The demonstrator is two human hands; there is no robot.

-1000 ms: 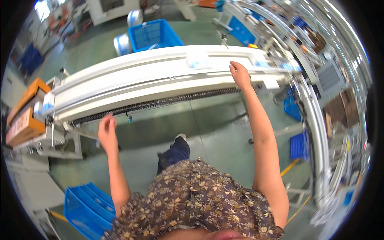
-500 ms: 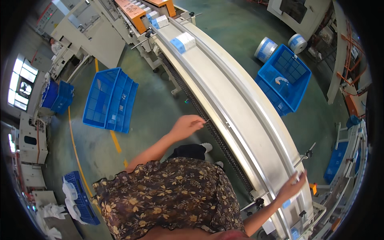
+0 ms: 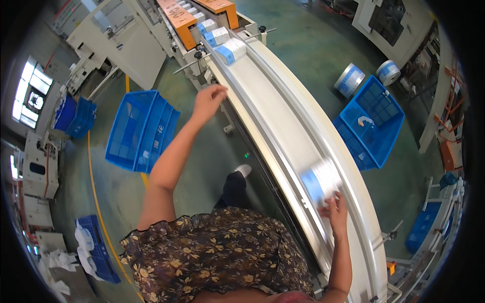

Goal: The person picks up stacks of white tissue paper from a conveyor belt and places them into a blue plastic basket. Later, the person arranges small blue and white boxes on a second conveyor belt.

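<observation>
Reaching with right hand (image 3: 335, 214) to the near end of a blurred blue-and-white pack (image 3: 319, 181) on the long pale conveyor (image 3: 283, 121); cannot tell whether gripping it. Farther left, near the conveyor's edge, with left hand (image 3: 207, 106) loosely curled and free. Below, green floor (image 3: 202, 187). At left, nested blue crates (image 3: 144, 131). At far right, a blue bin (image 3: 381, 93) with a white scrap (image 3: 365, 121) inside, near two rolls (image 3: 350, 80). At the far end, more packs (image 3: 218, 36) beside orange guards (image 3: 177, 17).

I see pale characters on the stacked blue crates (image 3: 143, 132) and dark marks on the orange machine cover (image 3: 178, 19). The nearest blue-and-white package's (image 3: 319, 183) print is too blurred for me.
</observation>
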